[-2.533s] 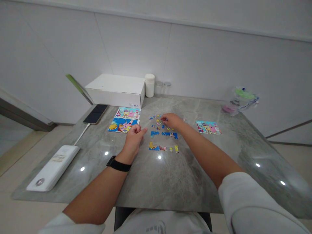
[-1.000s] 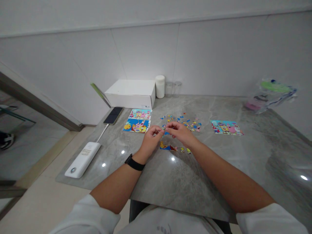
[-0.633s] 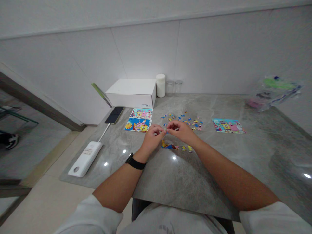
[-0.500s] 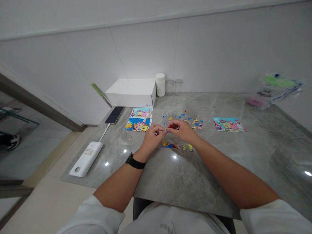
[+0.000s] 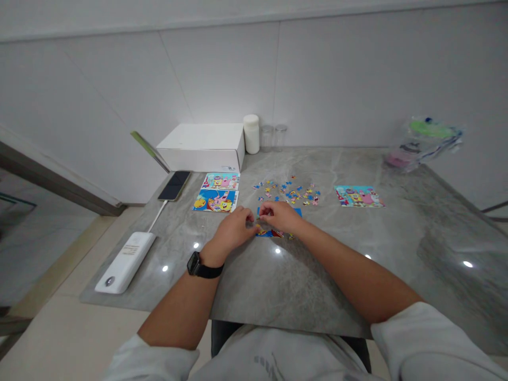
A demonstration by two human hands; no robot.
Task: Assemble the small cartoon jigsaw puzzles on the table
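My left hand (image 5: 230, 231), with a black watch on its wrist, and my right hand (image 5: 278, 215) meet fingertip to fingertip low over the grey marble table (image 5: 301, 275). Both pinch at small jigsaw pieces beside a partly joined blue strip (image 5: 273, 232) of puzzle. What exactly sits between the fingers is too small to name. Several loose coloured pieces (image 5: 288, 191) lie scattered just beyond my hands.
Two finished cartoon puzzle cards (image 5: 217, 192) lie to the left, a third (image 5: 358, 196) to the right. A white box (image 5: 202, 146), a white jar (image 5: 251, 134), a phone (image 5: 174, 184), a white power bank (image 5: 125, 262) and a plastic bag (image 5: 423, 143) ring the table.
My hands, pinched together above the table half a second ago, have dropped down to the blue strip. The view has shifted slightly to the right.
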